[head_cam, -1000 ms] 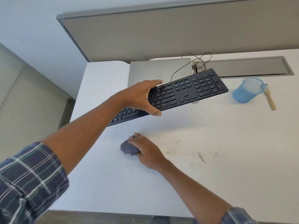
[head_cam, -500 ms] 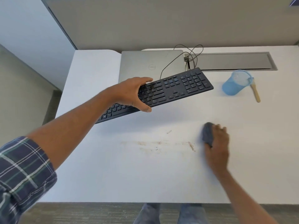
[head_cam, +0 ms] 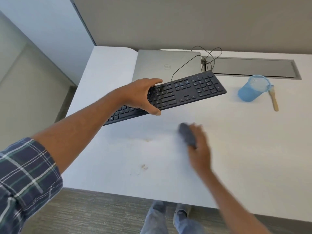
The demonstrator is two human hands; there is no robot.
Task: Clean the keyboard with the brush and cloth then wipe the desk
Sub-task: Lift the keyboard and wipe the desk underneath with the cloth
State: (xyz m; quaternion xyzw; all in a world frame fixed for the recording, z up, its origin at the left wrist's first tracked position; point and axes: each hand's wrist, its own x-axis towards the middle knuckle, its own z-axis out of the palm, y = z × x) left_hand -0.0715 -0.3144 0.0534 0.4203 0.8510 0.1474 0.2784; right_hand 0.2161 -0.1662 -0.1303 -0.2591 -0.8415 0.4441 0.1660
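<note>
I see a black keyboard (head_cam: 182, 93) held in the air, tilted, above the back of the white desk (head_cam: 118, 166); a bunched grey cloth (head_cam: 187, 135), blurred, sits mid-desk near faint brown smudges; a wooden-handled brush (head_cam: 274, 101) lies far right.

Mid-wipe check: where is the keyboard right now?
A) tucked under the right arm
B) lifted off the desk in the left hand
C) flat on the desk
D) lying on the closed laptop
B: the left hand grips the keyboard clear above the desk, while the right hand wipes with the cloth.
</note>
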